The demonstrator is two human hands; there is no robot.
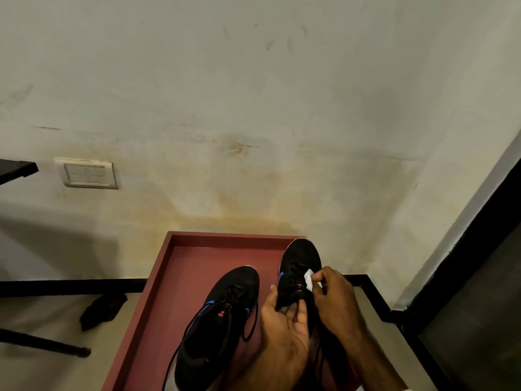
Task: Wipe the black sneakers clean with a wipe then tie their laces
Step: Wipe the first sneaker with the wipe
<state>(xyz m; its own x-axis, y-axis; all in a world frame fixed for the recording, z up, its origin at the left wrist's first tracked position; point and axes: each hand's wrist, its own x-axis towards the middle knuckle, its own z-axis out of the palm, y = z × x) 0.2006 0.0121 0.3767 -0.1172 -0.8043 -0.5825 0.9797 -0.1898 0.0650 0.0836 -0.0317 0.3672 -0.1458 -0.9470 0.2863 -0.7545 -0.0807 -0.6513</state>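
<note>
Wiping step: right hand (335,297) pinches wipe (309,278) on right sneaker (299,256) by its laces; left hand (284,325) grips its near end. Next, prob. sides, then left sneaker (220,320), laces loose.

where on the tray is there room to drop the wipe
Bare tray between its left rim and the left sneaker, up to the far rim. Crowded at right: right sneaker, left hand, right hand pinching the wipe.

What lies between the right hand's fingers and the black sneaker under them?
A white wipe, which the right hand pinches against the laced top of the right-side sneaker, as the head view shows.
</note>
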